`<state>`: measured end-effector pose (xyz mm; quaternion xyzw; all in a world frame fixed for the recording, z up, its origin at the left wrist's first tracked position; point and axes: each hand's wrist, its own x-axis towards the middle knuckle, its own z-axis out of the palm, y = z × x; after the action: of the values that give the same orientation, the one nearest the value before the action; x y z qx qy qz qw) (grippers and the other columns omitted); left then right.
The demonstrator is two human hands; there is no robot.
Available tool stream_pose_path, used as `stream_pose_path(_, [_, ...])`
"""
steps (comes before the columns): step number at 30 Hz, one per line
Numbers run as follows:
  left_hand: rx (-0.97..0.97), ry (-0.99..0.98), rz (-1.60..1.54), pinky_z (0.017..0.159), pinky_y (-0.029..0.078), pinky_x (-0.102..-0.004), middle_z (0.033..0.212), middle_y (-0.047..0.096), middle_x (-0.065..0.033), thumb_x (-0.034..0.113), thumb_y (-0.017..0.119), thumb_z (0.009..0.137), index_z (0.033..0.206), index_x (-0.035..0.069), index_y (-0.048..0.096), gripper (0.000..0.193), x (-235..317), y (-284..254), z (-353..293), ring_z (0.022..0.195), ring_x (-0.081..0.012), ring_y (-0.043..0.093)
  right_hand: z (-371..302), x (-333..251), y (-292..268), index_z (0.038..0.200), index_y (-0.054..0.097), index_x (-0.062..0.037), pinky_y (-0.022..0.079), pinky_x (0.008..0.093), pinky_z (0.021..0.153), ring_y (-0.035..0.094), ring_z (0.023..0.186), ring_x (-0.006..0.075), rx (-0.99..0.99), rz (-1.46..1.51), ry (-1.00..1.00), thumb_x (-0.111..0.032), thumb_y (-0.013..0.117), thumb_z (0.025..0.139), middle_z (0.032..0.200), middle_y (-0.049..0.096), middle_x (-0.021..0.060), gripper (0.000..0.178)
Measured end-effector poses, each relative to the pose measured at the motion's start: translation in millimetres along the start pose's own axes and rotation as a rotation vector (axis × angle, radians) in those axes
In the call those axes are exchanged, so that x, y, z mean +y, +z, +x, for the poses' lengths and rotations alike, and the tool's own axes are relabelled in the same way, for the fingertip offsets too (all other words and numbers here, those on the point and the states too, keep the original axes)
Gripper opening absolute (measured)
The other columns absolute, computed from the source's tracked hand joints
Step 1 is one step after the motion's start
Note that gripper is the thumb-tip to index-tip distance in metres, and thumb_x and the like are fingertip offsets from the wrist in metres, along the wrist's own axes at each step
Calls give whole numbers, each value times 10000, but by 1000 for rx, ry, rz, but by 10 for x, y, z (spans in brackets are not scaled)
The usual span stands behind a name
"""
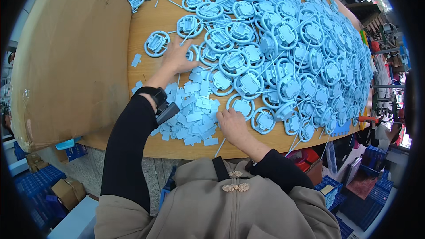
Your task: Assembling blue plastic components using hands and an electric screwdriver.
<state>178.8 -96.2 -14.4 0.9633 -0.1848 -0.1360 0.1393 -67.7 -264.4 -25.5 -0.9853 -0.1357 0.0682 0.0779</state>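
Observation:
Light-blue plastic ring parts (250, 84), with box-like centres and thin stems, lie heaped on the wooden table. My left hand (176, 57) reaches over the heap's left edge, thumb and fingers apart around a partly covered ring. Just beyond its fingertips lie a loose ring (156, 44) and another ring (187, 25). At the heap's near edge, my right hand (233, 126) has its fingers curled at the rim of a ring part (241, 106); its fingertips are partly hidden. A thin stem (219, 148) shows below that hand. Between the hands spreads a pile of small flat blue plates (191, 114).
A large brown cardboard box (73, 62) stands on the left side of the table (146, 73), with more ring parts behind it. One flat plate (136, 59) lies apart. An orange-handled tool (367, 119) is at the right edge. Blue crates (42, 186) stand below, at left.

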Motion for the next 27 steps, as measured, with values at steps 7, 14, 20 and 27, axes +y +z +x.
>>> stream_pose_path(7, [0, -129, -965, 820, 522, -431, 1226, 550, -163, 372, 674, 824, 1351, 104, 471, 625, -493, -787, -642, 1077, -289, 587, -22, 142, 45, 847, 591, -63, 480, 393, 695, 600, 859, 281, 130, 252, 9, -71, 639, 707, 829, 601, 101, 148])
stream_pose_path(14, [74, -383, -1736, 657, 589, -409, 1019, 590, -83, 306, 584, 930, 1132, 76, 499, 317, -655, -87, -1271, 879, -207, 650, 399, -26, -433, 978, 674, -54, 463, 297, 685, 568, 752, 193, 33, 1290, 255, -95, 661, 810, 821, 582, 59, 174])
stream_pose_path(20, [33, -258, -1847, 672, 578, -379, 996, 583, -36, 280, 490, 987, 1194, 107, 462, 271, -39, 438, -1607, 841, -146, 617, 767, -435, -726, 927, 688, -73, 459, 317, 716, 558, 794, 225, 389, 915, -124, -34, 665, 774, 829, 586, 55, 160])
stream_pose_path(27, [24, -135, -1871, 727, 547, -307, 1055, 553, -29, 197, 539, 966, 1231, 103, 402, 313, 356, 215, -1779, 926, -118, 592, 619, -460, -700, 967, 666, -82, 439, 372, 816, 524, 958, 274, 632, 533, -136, -60, 716, 710, 997, 574, 79, 264])
